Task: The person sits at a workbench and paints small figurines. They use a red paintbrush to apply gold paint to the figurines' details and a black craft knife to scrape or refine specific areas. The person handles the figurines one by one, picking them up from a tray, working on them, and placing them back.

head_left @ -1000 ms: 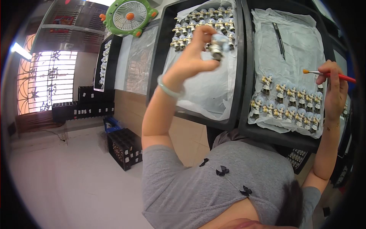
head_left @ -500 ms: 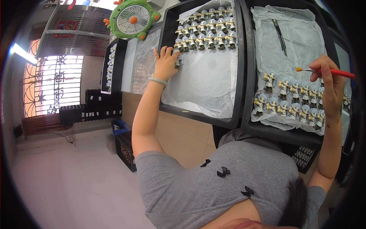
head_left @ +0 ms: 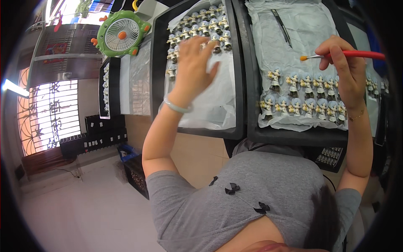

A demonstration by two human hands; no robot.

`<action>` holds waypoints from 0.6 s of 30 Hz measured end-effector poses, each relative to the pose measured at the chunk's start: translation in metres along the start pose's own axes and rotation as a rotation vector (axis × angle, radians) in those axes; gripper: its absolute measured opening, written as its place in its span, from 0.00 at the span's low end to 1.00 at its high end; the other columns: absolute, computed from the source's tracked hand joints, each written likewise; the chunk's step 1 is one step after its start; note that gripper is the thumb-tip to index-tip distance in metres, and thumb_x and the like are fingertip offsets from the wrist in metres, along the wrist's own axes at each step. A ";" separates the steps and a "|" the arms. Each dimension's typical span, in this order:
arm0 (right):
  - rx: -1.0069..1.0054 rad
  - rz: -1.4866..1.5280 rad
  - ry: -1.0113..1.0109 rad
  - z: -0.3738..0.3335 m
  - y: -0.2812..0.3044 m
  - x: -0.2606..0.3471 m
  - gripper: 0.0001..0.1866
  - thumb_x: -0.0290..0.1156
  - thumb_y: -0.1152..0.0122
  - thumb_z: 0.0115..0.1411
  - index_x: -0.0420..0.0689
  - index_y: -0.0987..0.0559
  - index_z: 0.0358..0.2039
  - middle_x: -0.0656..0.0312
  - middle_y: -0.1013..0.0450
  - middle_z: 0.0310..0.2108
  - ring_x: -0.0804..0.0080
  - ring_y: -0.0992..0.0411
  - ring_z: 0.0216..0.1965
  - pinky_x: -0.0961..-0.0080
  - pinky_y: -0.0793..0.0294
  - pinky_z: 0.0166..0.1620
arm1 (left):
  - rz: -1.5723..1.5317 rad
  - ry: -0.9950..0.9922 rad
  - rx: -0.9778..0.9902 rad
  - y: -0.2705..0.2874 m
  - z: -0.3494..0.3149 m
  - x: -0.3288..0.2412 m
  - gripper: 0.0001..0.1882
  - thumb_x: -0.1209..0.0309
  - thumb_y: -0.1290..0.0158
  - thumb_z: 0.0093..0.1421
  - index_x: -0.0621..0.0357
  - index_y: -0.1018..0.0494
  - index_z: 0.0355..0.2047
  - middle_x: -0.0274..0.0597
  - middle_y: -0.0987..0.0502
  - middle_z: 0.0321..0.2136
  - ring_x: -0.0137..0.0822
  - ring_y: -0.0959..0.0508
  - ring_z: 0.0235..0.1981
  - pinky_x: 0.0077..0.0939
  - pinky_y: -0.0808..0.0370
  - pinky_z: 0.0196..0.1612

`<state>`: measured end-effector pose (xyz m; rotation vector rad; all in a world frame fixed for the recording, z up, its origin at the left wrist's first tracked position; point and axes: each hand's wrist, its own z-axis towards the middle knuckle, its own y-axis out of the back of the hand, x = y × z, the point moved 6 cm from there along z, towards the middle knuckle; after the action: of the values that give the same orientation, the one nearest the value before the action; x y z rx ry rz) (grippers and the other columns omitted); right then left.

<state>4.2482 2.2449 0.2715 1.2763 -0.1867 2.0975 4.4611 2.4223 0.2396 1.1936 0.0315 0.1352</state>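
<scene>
My left hand (head_left: 194, 71) is open, slightly blurred, above the left black tray (head_left: 238, 96); nothing shows in it. Partly covered by it are rows of small figurines (head_left: 204, 28) with pale blue hair and white-and-gold clothing, lying on white paper. One single figurine (head_left: 171, 72) lies beside its wrist side, at the tray's left. My right hand (head_left: 345, 69) grips a paintbrush (head_left: 364, 54) by its red handle, the orange-brown bristle tip pointing left. Below the brush, two rows of similar figurines (head_left: 308, 86) lie on the paper in the right black tray (head_left: 252, 80).
A thin dark pen-like tool (head_left: 282, 29) lies on the right tray's paper. At the far left stands a green fan (head_left: 121, 35) with orange parts. A narrow black tray (head_left: 103, 90) of figurines is left of the clear plastic sheet (head_left: 140, 80). Black crates (head_left: 105, 134) stand farther left.
My left hand has let go of the figurine at the left tray's left side and lifted away to the right. My right hand still holds the paintbrush. The whole view has shifted.
</scene>
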 end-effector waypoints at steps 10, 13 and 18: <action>-0.001 -0.006 -0.107 0.003 0.005 -0.026 0.16 0.35 0.60 0.62 0.37 0.27 0.27 0.66 0.32 0.25 0.85 0.37 0.22 0.89 0.39 0.28 | -0.162 -0.144 0.664 -0.087 0.057 -0.132 0.07 0.76 0.53 0.47 0.60 0.33 0.28 0.45 0.29 0.21 0.44 0.26 0.27 0.36 0.29 0.29; 0.007 -0.019 -0.054 0.003 0.006 -0.022 0.16 0.35 0.60 0.62 0.37 0.27 0.26 0.65 0.32 0.25 0.84 0.37 0.22 0.88 0.38 0.28 | -0.188 -0.097 0.629 -0.072 0.061 -0.124 0.08 0.76 0.53 0.49 0.61 0.35 0.32 0.48 0.28 0.26 0.45 0.26 0.30 0.37 0.29 0.33; -0.016 -0.037 -0.047 0.003 0.011 -0.009 0.16 0.36 0.59 0.61 0.38 0.27 0.26 0.64 0.32 0.24 0.84 0.37 0.22 0.87 0.38 0.28 | -1.037 0.201 0.410 -0.011 0.047 -0.093 0.19 0.76 0.60 0.55 0.61 0.40 0.49 0.46 0.29 0.33 0.36 0.26 0.32 0.25 0.30 0.37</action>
<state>4.2465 2.2316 0.2680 1.3105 -0.1980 2.0326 4.3746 2.3633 0.2424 1.4287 0.8734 -0.6928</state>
